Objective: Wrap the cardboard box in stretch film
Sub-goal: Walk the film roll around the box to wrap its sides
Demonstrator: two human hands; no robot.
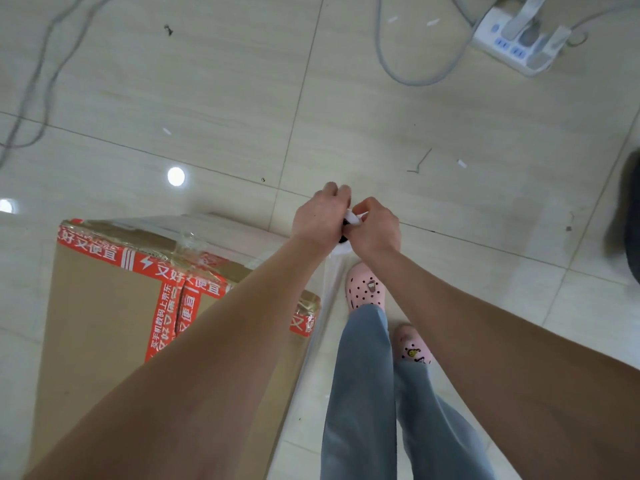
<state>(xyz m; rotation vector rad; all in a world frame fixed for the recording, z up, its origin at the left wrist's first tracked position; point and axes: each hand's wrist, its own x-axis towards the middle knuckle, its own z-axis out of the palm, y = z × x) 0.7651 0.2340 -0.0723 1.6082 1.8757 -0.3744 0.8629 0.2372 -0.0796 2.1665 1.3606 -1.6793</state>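
Head view, looking steeply down. Both arms reach forward and meet in front of the body. Left hand (320, 216) and right hand (375, 226) are knuckle to knuckle, fingers of both curled tight around a bunched white end of the stretch film (353, 218). A small dark patch shows between the palms just below the bunch; cannot tell what it is. From the hands a translucent band of film drops down and left, running along the right edge of the cardboard box (104, 306). The box stands on the floor (450, 116) at lower left, just beside the person's legs and partly hidden under the left forearm. Its top is sealed with red tape (166, 306) printed in white characters, one strip across the far edge and one down the middle seam. Crinkled clear film lies over the far top edge and the far side of the box. Pale tiles with thin dark joints. Pink clogs (365, 287) with dark dots and grey-blue trousers (363, 393) show between the arms, right of the box. A white power strip (519, 39) lies at upper right with grey cables (384, 60) looping away from it; another cable trails at upper left. A blurred dark object (628, 216) sits at the right edge, not identifiable.
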